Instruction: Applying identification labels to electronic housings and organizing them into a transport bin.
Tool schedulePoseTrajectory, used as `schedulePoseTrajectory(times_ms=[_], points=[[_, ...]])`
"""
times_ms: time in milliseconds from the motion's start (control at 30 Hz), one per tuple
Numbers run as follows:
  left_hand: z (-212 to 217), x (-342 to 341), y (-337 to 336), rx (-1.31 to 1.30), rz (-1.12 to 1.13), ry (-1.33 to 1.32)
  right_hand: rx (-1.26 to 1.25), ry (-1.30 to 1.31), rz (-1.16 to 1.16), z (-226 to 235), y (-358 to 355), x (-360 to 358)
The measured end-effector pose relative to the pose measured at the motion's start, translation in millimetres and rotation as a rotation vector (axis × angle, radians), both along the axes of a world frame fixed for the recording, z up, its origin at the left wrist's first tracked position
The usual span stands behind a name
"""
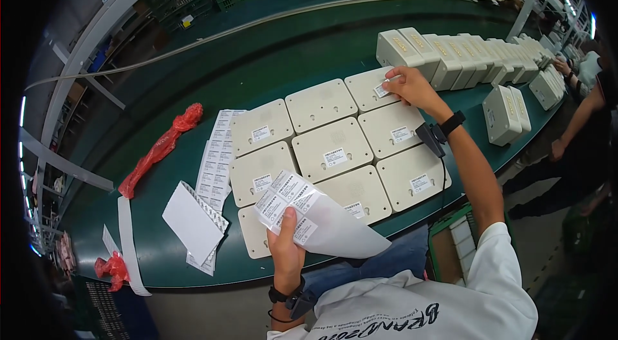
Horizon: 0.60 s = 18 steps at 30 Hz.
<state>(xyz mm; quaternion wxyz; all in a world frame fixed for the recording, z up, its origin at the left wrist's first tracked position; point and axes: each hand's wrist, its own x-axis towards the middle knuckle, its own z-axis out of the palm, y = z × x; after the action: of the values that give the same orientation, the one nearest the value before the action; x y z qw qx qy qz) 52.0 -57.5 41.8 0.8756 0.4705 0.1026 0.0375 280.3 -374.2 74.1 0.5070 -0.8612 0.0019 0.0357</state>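
Observation:
My left hand (285, 247) grips a curved sheet of white printed labels (297, 202) between thumb and fingers, above the near part of the plate group. At the far right of that group, my right hand (410, 88) has its thumb and fingertips closed on a small white label (381, 90), against a beige plastic housing (367, 86). Several such flat housings lie side by side in rows. A label is stuck on the middle housing (328, 137), and others around it carry one too. The far middle housing (320, 103) shows no label. The sheet partly covers the near left housing (252, 237).
More label sheets (215, 160) and a folded white sheet (193, 221) lie left of the housings. Crumpled red plastic (161, 147) rests farther left. Upright beige housings (450, 60) form a long row at the right. Another person's arm (573, 124) shows at the right edge.

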Motion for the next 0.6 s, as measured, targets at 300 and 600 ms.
schedulePoseTrajectory(times_ms=[300,600], points=[[-1.8,-1.6,-0.4,-0.006,-0.004,-0.013,-0.064,-0.097,-0.001,-8.3,0.2,-0.6],[-1.0,-2.2,0.1,-0.010,-0.011,-0.014,-0.081,-0.123,-0.008,-10.1,1.6,-0.8]])
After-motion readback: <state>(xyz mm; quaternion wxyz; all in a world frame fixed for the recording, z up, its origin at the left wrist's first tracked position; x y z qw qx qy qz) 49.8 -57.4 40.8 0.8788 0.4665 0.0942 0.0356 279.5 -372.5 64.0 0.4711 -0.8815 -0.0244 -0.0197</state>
